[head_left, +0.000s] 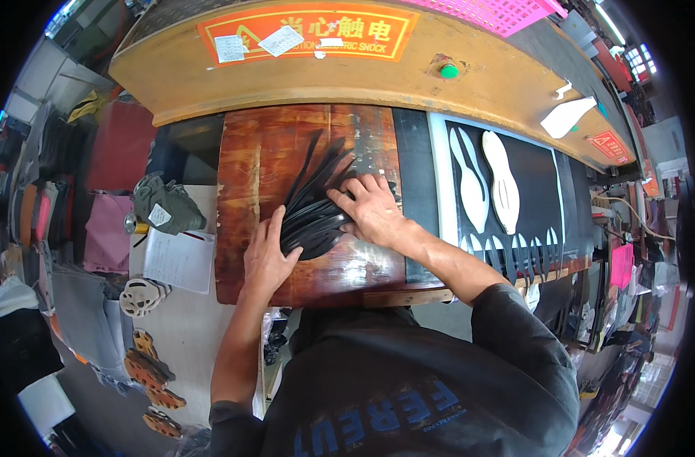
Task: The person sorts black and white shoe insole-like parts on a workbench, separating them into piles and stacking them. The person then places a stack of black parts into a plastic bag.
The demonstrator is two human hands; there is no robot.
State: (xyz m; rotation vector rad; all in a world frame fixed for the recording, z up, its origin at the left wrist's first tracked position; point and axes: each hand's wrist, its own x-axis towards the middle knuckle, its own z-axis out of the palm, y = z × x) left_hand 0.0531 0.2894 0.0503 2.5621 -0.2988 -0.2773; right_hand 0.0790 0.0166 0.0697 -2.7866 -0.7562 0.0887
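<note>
A bundle of thin black strips (pixel 317 221), loosely fanned at the far end, lies on the worn reddish-brown board (pixel 248 167) in front of me. My left hand (pixel 268 255) closes round its near left side, thumb over the front. At its right side, my right hand (pixel 372 209) grips the strips with bent fingers; some fingertips are hidden. To the right, a black sheet (pixel 530 190) on a white backing has a white forked shape (pixel 471 183) and a cream slotted long piece (pixel 503 181) on it. Several narrow pointed openings show along its near edge.
A yellow-brown machine beam (pixel 301 84) with a green button (pixel 448 71) spans the far side. Left of the board lie a written paper sheet (pixel 178 261), a dark green cloth (pixel 164 206) and several slotted metal-looking shapes (pixel 145 365). A pink basket (pixel 507 11) sits atop the beam.
</note>
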